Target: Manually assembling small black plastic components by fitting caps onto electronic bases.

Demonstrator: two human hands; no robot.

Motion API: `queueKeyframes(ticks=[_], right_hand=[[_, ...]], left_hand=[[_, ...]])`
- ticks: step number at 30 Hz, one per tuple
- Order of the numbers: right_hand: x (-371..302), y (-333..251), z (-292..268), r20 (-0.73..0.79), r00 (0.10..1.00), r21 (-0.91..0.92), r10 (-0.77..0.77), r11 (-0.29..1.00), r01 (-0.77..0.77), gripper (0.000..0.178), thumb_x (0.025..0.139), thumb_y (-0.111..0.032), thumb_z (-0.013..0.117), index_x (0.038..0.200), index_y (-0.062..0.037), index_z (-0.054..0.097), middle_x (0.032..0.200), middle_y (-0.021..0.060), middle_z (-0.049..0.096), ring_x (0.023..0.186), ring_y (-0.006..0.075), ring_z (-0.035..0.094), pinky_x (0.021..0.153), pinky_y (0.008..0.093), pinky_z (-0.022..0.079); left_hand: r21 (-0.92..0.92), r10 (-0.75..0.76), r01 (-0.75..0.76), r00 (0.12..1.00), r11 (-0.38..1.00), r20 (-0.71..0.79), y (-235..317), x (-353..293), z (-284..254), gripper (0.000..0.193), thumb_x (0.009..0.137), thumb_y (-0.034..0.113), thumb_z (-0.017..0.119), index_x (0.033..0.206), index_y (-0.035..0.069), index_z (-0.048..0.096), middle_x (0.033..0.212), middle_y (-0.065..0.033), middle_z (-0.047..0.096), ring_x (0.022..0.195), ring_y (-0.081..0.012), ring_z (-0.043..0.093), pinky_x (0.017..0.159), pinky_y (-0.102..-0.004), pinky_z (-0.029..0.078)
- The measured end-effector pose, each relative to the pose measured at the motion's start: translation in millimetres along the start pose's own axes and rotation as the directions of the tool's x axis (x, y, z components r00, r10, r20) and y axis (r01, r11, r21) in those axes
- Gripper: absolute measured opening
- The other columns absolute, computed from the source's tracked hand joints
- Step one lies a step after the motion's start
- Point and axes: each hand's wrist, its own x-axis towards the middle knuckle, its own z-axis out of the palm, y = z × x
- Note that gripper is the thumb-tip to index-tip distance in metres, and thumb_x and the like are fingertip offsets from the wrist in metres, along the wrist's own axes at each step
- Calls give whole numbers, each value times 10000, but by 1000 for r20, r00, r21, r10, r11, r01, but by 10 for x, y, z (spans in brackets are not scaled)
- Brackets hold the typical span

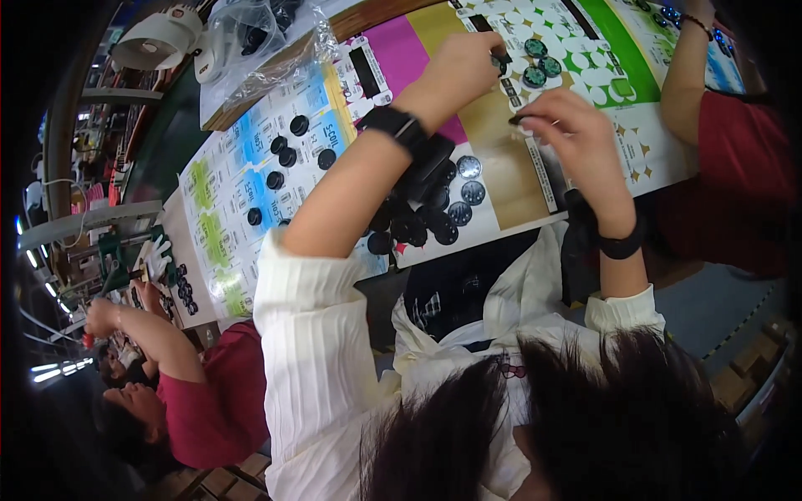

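Note:
My left hand (464,68) reaches over the table, its fingers closed at the edge of a small dark round piece (501,63). Right beside it, three dark discs with teal patterned faces (534,77) lie close together on the printed sheet. A small black piece (518,119) is pinched between the thumb and fingertips of my right hand (576,138); its exact kind is too small to tell. Nearer to me sit a few silver-faced discs (473,193) in a curved row. Next to them is a heap of black round pieces (413,225), partly hidden by my left wrist device.
Several black caps (287,156) stand on blue-and-white printed sheets (242,184) to the left. A clear plastic bag (276,63) lies at the far left by a white lamp-like device (159,42). Co-workers in red sleeves sit on the left (213,401) and right (743,167).

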Motion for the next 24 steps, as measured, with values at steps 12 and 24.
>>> queueKeyframes(ticks=[12,24], right_hand=[[-208,-553,-42,-45,992,556,122,828,-76,232,699,75,550,930,50,545,736,64,541,565,89,518,503,175,425],[-283,-612,220,-218,898,-133,-383,923,361,397,579,15,651,967,5,566,809,72,532,589,101,518,515,191,432]], left_hand=[[-945,-442,206,894,255,76,1101,-1216,-603,266,774,13,474,1024,-79,466,848,-127,565,692,-155,570,588,-218,470],[-900,-510,-53,809,432,-292,1181,-1451,-481,288,790,37,460,1040,-103,442,933,-177,534,844,-230,558,664,-302,506]])
